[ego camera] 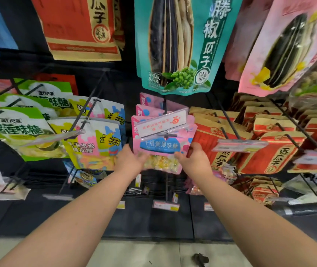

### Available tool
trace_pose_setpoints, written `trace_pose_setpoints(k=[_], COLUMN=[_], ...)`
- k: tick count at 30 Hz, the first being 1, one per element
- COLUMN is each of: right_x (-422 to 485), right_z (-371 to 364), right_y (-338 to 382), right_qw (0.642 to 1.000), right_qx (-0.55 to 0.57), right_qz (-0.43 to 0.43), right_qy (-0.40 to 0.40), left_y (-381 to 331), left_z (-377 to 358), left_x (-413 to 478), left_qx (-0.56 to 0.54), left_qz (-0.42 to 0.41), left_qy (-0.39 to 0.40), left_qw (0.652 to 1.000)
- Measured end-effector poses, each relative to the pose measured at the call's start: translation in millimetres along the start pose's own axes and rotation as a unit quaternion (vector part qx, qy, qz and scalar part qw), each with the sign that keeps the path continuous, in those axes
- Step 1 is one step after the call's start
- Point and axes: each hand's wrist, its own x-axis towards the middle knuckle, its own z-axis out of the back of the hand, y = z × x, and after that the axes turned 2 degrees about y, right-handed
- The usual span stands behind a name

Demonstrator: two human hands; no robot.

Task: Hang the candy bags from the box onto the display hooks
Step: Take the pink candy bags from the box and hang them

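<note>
A pink candy bag [159, 149] with a blue label and a clear window of yellow sweets hangs at the front of a black display hook [165, 134] in the middle of the rack. My left hand [129, 159] holds its lower left edge and my right hand [194, 158] holds its lower right edge. Several more pink bags [146, 110] hang behind it on the same hook. A pink price tag holder [163, 122] is flipped up at the hook's tip, covering the bag's top. No box is in view.
Green bags [18, 130] and yellow-pink bags [95, 143] hang on the left hooks, red-brown bags [269, 149] on the right. Large teal [182, 45] and pink [285, 51] seed bags hang above. Lower hooks and price tags [165, 206] stick out below. A small dark object [200, 259] lies on the floor.
</note>
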Motion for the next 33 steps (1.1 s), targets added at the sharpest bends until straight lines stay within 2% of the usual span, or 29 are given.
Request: trace_pose_setpoints(k=[1,3,6,9,18,23,26,33], right_x=[-6,-22,-54,-94,-235,-310,-354,-438], right_z=[0,3,9,15,44,77,100,147], right_y=[-2,-5,-10,-14,-48,-110,-153,-262], right_qw=[1.0,0.991,0.937,0.916,0.921,0.919,0.917,0.898], right_qx=[-0.022,-0.124,-0.324,-0.383,-0.386,-0.384,-0.366,-0.302], right_qz=[0.014,0.054,0.124,0.117,0.034,-0.065,-0.134,-0.292], right_qy=[-0.006,-0.02,-0.042,-0.013,-0.039,-0.06,-0.091,-0.13], left_y=[0,3,4,3,4,-4,-13,-33], left_z=[4,13,27,40,32,-12,-40,-116], left_x=[-6,-22,-56,-94,-194,-253,-290,-363], left_qx=[0.035,0.18,0.397,0.474,0.496,0.495,0.504,0.493], left_qz=[-0.019,-0.067,-0.163,-0.229,-0.366,-0.435,-0.485,-0.558], left_qy=[0.001,0.022,0.043,0.076,0.124,0.178,0.191,0.246], left_qw=[0.999,0.981,0.902,0.847,0.778,0.731,0.688,0.621])
